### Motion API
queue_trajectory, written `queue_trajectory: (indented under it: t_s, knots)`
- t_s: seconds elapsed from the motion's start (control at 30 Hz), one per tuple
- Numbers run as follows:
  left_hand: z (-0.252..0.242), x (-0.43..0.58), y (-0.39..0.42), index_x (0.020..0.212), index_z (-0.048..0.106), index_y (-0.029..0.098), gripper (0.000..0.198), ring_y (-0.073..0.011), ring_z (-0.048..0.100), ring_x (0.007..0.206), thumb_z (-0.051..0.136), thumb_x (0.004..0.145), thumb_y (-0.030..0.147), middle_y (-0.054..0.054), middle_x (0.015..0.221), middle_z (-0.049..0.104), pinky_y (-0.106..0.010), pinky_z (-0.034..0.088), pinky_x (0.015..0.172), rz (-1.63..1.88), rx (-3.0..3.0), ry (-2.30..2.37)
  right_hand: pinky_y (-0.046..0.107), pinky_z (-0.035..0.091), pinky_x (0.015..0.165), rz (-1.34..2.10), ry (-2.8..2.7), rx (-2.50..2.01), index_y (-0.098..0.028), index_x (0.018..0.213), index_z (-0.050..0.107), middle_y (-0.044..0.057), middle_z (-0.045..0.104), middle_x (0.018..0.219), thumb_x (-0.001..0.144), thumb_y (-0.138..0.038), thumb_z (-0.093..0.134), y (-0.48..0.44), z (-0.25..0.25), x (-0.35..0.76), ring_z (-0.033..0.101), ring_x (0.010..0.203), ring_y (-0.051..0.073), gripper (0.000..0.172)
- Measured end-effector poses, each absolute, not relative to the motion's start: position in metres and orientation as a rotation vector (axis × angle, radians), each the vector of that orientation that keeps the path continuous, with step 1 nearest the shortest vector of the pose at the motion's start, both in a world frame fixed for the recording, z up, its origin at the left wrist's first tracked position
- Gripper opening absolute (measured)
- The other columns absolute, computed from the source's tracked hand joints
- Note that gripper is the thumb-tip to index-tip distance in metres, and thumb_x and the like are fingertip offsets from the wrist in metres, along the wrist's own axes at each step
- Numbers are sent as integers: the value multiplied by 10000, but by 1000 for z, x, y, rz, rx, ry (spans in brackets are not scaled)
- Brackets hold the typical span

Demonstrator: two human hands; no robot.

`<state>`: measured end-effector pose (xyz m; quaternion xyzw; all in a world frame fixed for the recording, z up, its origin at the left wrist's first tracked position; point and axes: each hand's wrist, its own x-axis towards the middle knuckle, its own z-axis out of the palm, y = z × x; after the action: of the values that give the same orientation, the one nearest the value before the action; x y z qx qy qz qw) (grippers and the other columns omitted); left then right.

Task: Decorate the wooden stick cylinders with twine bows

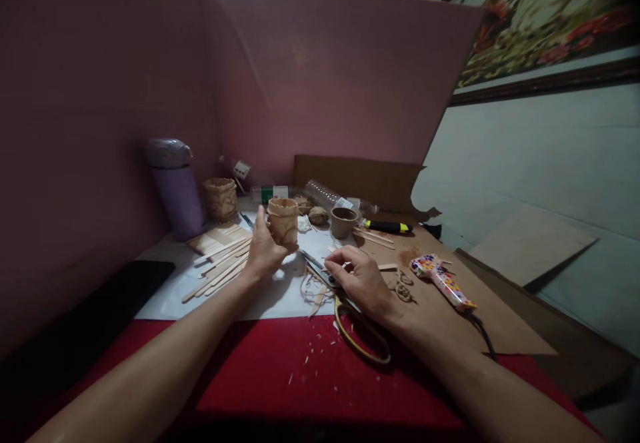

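Observation:
My left hand (267,253) is wrapped round a small tan cup (283,220) with a scalloped rim and a wood-like surface, holding it upright over the white sheet. My right hand (363,280) has its fingers curled and pinched just above the scissors (357,343); whatever sits between the fingertips is hidden or too small to name. The scissors have yellowish handles and lie with their blades pointing toward the cup. Loose craft sticks (225,270) are spread left of my left hand. Bits of twine (404,291) lie right of my right hand.
A patterned glue gun (444,283) with a black cord rests on the cardboard (500,323) at right. Behind stand a grey-brown pot (343,223), a black-and-yellow cutter (387,227), a plastic bottle (325,195), a second tan cup (220,200) and a purple tumbler (177,193).

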<state>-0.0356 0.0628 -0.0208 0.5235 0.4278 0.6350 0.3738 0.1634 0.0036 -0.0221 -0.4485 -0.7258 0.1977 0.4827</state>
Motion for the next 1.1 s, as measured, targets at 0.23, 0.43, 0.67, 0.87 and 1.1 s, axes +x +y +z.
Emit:
queue_trajectory:
  t_s: [0.23,0.43,0.67,0.87,1.1]
  knots:
    - [-38,-37,76,1529,137,168,1360,-411,381,1326,884,395,224,-224,1448,341,-516,352,1067,1575,1684,1432,300,428,692,414,-1906,-1138,-176,762,672,43,641,809,853,-169,606,-1,-21,163,584,785,171,112]
    - [-3,-61,71,1384,490,254,624,-333,447,1283,630,794,398,-134,1453,415,-501,402,1015,1765,1822,1242,290,431,689,369,-1936,-1115,-171,772,669,42,633,801,858,-143,611,-1,-20,164,580,784,169,108]
    - [8,-72,75,954,758,245,251,-241,536,1004,579,807,148,-48,1016,720,-440,392,965,1663,2331,1191,295,433,701,330,-1972,-1105,-167,756,656,45,639,810,854,-123,619,1,-20,166,580,782,168,114]
    - [6,-63,78,928,767,235,210,-196,562,865,620,799,159,-46,900,691,-336,449,783,1708,2250,1014,298,433,703,320,-1980,-1101,-165,760,663,48,643,816,854,-121,620,0,-21,166,583,782,167,113]
    - [6,-75,94,961,760,203,240,-202,615,965,551,843,213,-70,1004,696,-342,453,877,1749,2236,987,299,432,697,339,-1981,-1104,-160,753,658,56,644,823,853,-109,614,-1,-20,165,579,789,170,120]
